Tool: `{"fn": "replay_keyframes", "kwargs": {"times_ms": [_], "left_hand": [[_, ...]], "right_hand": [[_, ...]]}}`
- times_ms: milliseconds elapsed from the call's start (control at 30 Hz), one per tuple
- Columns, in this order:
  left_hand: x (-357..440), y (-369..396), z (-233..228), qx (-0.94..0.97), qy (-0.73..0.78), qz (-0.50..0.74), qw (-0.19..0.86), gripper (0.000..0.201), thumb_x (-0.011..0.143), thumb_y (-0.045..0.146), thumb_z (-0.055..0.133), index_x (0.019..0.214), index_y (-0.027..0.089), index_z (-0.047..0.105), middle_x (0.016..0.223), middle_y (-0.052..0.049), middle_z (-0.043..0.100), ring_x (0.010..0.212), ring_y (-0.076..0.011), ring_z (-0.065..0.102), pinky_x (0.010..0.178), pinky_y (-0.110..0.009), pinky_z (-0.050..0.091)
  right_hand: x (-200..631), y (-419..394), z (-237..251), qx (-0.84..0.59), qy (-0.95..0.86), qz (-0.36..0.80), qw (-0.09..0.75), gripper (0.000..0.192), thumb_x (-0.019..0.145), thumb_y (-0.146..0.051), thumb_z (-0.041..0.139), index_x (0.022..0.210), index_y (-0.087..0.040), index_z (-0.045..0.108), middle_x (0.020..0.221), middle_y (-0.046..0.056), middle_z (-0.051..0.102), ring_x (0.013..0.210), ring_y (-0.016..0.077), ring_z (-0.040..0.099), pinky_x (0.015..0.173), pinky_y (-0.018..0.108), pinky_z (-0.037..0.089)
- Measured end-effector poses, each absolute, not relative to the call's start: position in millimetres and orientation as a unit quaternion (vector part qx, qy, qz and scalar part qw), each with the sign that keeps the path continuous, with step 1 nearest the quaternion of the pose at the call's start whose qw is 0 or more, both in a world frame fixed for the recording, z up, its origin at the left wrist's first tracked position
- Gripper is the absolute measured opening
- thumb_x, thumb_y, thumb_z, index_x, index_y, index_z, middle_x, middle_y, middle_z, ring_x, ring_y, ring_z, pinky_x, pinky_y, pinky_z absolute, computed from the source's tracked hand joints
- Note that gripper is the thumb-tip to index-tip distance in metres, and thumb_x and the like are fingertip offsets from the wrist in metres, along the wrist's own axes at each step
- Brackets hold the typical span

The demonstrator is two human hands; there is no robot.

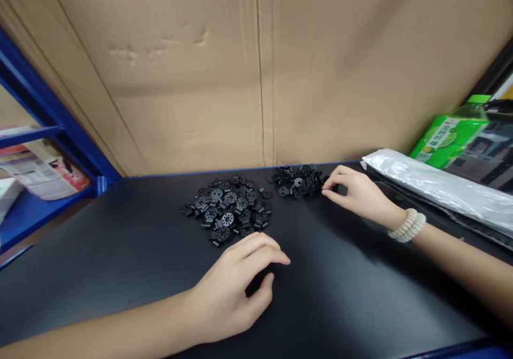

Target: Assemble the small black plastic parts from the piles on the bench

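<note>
My left hand [240, 287] rests over the black table [120, 263], fingers curved and thumb apart, with nothing between them. Just beyond it lies a large pile of small black plastic parts [228, 219], round discs with holes and a short tab. My right hand [350, 193] is at the right edge of a smaller heap of black parts [298, 182] near the back. Its thumb and forefinger are pinched on a black plastic part, mostly hidden by the fingers. A pale coiled band [409, 225] circles the right wrist.
A cardboard wall [256, 70] rises behind the table's back edge. At the right lie a silvery-white wrapped package [441, 188] and a green-labelled bottle [449, 134]. On the left stands a blue metal frame [76, 129] with a printed bag [44, 169] on its shelf.
</note>
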State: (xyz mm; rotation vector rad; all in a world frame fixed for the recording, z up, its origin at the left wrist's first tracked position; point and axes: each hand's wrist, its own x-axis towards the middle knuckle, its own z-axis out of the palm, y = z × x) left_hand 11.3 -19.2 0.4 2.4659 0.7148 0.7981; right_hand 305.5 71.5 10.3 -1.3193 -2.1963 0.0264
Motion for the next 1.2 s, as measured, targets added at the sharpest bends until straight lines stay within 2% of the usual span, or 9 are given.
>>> {"fn": "replay_keyframes", "kwargs": {"times_ms": [67, 167, 233, 333, 500, 633, 900, 1000, 1200], "left_hand": [[11, -19, 1, 0.892, 0.258, 0.296, 0.225, 0.034, 0.082, -0.001, 0.046, 0.109, 0.015, 0.058, 0.101, -0.007, 0.060, 0.093, -0.0155, 0.056, 0.085, -0.026, 0.047], [12, -20, 2, 0.886, 0.260, 0.308, 0.230, 0.032, 0.083, 0.000, 0.046, 0.107, 0.016, 0.059, 0.099, -0.007, 0.061, 0.091, -0.0152, 0.057, 0.080, -0.025, 0.048], [12, -20, 2, 0.876, 0.274, 0.319, 0.236, 0.030, 0.082, 0.001, 0.047, 0.106, 0.016, 0.060, 0.096, -0.006, 0.063, 0.084, -0.0144, 0.057, 0.073, -0.024, 0.048], [15, -21, 2, 0.848, 0.313, 0.333, 0.267, 0.026, 0.082, 0.006, 0.052, 0.104, 0.016, 0.062, 0.089, -0.004, 0.065, 0.071, -0.0131, 0.053, 0.064, -0.024, 0.046], [20, -18, 2, 0.754, 0.378, 0.336, 0.418, 0.028, 0.079, 0.021, 0.063, 0.106, 0.013, 0.064, 0.088, -0.006, 0.068, 0.063, -0.0121, 0.053, 0.060, -0.026, 0.047], [22, -14, 4, 0.702, 0.388, 0.336, 0.494, 0.025, 0.075, 0.026, 0.068, 0.096, 0.012, 0.066, 0.082, -0.004, 0.065, 0.062, -0.0116, 0.052, 0.060, -0.025, 0.045], [20, -16, 2, 0.709, 0.404, 0.335, 0.471, 0.013, 0.081, 0.025, 0.062, 0.075, 0.013, 0.064, 0.067, -0.001, 0.061, 0.060, -0.0120, 0.052, 0.059, -0.024, 0.043], [20, -18, 1, 0.719, 0.405, 0.341, 0.451, 0.016, 0.083, 0.025, 0.059, 0.073, 0.014, 0.063, 0.065, -0.002, 0.063, 0.061, -0.0128, 0.055, 0.060, -0.024, 0.045], [20, -18, 2, 0.716, 0.398, 0.354, 0.452, 0.015, 0.084, 0.023, 0.058, 0.072, 0.015, 0.062, 0.062, -0.001, 0.064, 0.057, -0.0121, 0.058, 0.056, -0.022, 0.047]], "right_hand": [[308, 70, 17, -0.515, -0.793, 0.045, 0.323, 0.020, 0.085, -0.034, 0.056, 0.076, -0.019, 0.066, 0.081, 0.006, 0.062, 0.069, 0.0193, 0.056, 0.065, 0.032, 0.044], [307, 65, 25, -0.546, -0.699, 0.196, 0.418, 0.025, 0.083, -0.042, 0.060, 0.073, -0.020, 0.063, 0.071, 0.003, 0.059, 0.061, 0.0155, 0.050, 0.053, 0.027, 0.039], [302, 59, 28, -0.529, -0.632, 0.297, 0.481, 0.027, 0.079, -0.045, 0.065, 0.071, -0.020, 0.062, 0.067, 0.000, 0.054, 0.056, 0.0124, 0.045, 0.046, 0.023, 0.034], [283, 43, 27, -0.471, -0.598, 0.372, 0.531, 0.025, 0.076, -0.044, 0.071, 0.075, -0.019, 0.063, 0.067, -0.001, 0.053, 0.054, 0.0098, 0.044, 0.044, 0.020, 0.032], [244, 4, 16, -0.400, -0.692, 0.397, 0.451, 0.015, 0.081, -0.033, 0.070, 0.076, -0.019, 0.065, 0.069, 0.000, 0.062, 0.057, 0.0101, 0.051, 0.052, 0.021, 0.041], [230, -11, 6, -0.361, -0.697, 0.479, 0.393, 0.012, 0.080, -0.028, 0.071, 0.075, -0.019, 0.065, 0.070, -0.001, 0.063, 0.064, 0.0108, 0.055, 0.057, 0.020, 0.043], [226, -9, -4, -0.374, -0.679, 0.530, 0.344, 0.020, 0.079, -0.029, 0.073, 0.070, -0.016, 0.061, 0.065, -0.002, 0.059, 0.060, 0.0092, 0.051, 0.054, 0.019, 0.040], [223, -10, -4, -0.390, -0.674, 0.528, 0.339, 0.022, 0.081, -0.033, 0.070, 0.072, -0.016, 0.057, 0.066, -0.003, 0.055, 0.054, 0.0073, 0.046, 0.049, 0.019, 0.037], [221, -14, 1, -0.378, -0.681, 0.544, 0.314, 0.025, 0.085, -0.039, 0.063, 0.075, -0.016, 0.061, 0.066, -0.002, 0.055, 0.052, 0.0073, 0.042, 0.046, 0.020, 0.033]]}}
